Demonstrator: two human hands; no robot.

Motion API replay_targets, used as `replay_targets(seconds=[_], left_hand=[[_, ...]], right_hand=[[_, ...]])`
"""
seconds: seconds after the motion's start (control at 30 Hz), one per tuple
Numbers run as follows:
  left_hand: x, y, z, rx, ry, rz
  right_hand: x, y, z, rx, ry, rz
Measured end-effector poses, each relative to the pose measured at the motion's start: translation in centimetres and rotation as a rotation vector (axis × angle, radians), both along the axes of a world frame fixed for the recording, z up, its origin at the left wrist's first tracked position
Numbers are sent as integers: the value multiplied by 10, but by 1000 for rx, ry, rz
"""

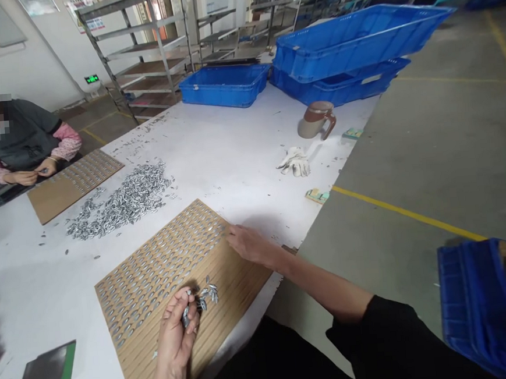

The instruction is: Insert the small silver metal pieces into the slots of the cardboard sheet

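A grooved brown board (226,296) lies on the white table in front of me, its far part covered with rows of small pointed-oval metal pieces (153,261). My left hand (178,324) is over the near part of the board, fingers curled around several of these pieces. Beside its fingertips, a few loose metal pieces (209,292) lie on the board. At the board's right edge, my right hand (248,245) has its fingers pinched together by the end of a row. Whatever is between those fingertips is hidden.
A large heap of metal pieces (126,202) lies beyond the board. Across the table a person (25,137) handles a piece at another board (54,199). A mug (313,120), white gloves (295,163) and blue crates (227,89) stand farther off. A dark plate (44,375) lies near left.
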State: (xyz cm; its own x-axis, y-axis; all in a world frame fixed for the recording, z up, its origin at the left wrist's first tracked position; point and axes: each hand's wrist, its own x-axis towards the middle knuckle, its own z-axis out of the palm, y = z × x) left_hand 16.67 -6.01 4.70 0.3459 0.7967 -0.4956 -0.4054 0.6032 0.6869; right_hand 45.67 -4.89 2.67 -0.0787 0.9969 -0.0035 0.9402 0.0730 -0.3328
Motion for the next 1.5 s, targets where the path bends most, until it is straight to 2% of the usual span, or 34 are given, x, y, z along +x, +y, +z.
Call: replay_targets(seconds=[0.27,0.37,0.53,0.73,0.9,1.0,1.13,1.3,1.5], left_hand=[[-3,-4,-4,-5,-9,26],[-4,-3,-5,-13,6,37],[-1,1,-4,-16,3,37],[-1,3,-3,-5,0,30],[-4,4,-7,-3,-4,30],[-3,4,-7,-9,-13,38],[-2,1,-4,-11,-6,48],[-4,0,-4,-13,10,57],[-2,2,-5,-14,15,45]], right_hand=[[17,7,1,25,283,-101],[19,7,0,27,282,-97],[25,12,1,15,278,-170],[18,9,0,1,209,-90],[16,6,-6,25,200,-152],[26,14,-8,71,300,-186],[34,29,-11,90,377,-138],[32,38,-15,73,326,-140],[30,42,-9,27,289,-181]])
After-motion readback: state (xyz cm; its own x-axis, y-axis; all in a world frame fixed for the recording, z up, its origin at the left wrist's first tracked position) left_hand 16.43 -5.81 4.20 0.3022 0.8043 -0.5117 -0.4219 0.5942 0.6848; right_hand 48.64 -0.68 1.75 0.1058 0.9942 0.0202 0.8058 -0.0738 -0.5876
